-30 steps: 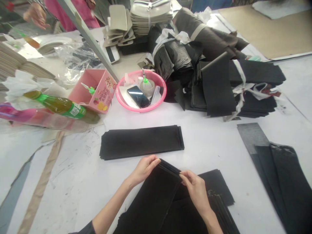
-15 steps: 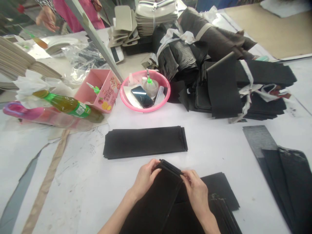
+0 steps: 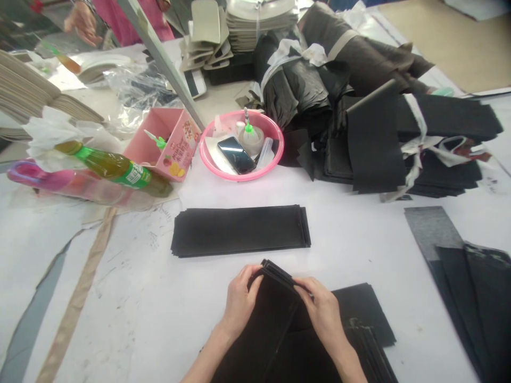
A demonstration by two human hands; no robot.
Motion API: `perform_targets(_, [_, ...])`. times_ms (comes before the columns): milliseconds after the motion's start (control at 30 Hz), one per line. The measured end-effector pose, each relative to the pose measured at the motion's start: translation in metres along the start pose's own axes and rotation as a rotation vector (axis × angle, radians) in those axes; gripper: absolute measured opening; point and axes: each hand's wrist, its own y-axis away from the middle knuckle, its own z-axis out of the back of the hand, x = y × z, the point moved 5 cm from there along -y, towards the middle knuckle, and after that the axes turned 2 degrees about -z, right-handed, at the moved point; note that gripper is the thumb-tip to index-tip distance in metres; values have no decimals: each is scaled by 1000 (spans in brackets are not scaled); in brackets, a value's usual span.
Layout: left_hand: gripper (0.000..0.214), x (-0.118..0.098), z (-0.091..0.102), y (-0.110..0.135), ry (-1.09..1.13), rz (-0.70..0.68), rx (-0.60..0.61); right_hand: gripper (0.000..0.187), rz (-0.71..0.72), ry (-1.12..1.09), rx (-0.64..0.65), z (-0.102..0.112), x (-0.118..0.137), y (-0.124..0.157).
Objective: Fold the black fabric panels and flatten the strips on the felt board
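Note:
My left hand point(image 3: 239, 298) and my right hand point(image 3: 323, 311) both pinch the far end of a bundle of black fabric strips point(image 3: 267, 324) that runs back toward me. The left fingers curl over its left corner, the right fingers grip its right corner. Under the bundle lie more black strips point(image 3: 363, 314) on the white table point(image 3: 351, 244). Just beyond my hands a neat flat stack of black strips point(image 3: 241, 230) lies crosswise.
A pink bowl point(image 3: 275, 159) holds a phone point(image 3: 237, 154) and a small bottle. Left of it stand a pink box point(image 3: 175, 154) and a lying green bottle point(image 3: 115, 167). Tied black fabric bundles point(image 3: 375, 138) pile up at the back right. Another person's hand point(image 3: 82, 21) shows at the top left.
My hands and the bundle's end have shifted slightly right and toward me; the view has drifted a little. The grip on the bundle stays the same.

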Motion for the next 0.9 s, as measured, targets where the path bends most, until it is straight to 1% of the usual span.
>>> perform_targets(100, [15,-3,2,3,8,-36,-12,21,-75,-134,71,-4,-5,-3])
perform_targets(200, [14,-6,4,6,17,-82,-37,24,-122,-200,112,-7,-6,-5])
perform_targets(400, [16,-5,5,9,55,-111,-59,28,-129,-285,141,-7,4,-3])
perform_targets(600, [14,0,7,9,62,-122,-47,24,-142,-323,169,-4,13,1])
perform_targets(667, [18,3,7,9,69,-118,-25,24,-142,-344,188,-3,16,3])
perform_targets(767, [37,5,10,7,63,-117,36,23,-126,-375,237,-1,21,6])
perform_targets(800, [40,4,12,6,44,-134,62,22,-120,-386,254,0,23,7])
perform_targets(833, [40,1,14,5,17,-160,91,22,-114,-396,272,0,24,7])
perform_targets(900, [29,-6,17,1,-37,-219,153,22,-106,-415,306,0,26,6])
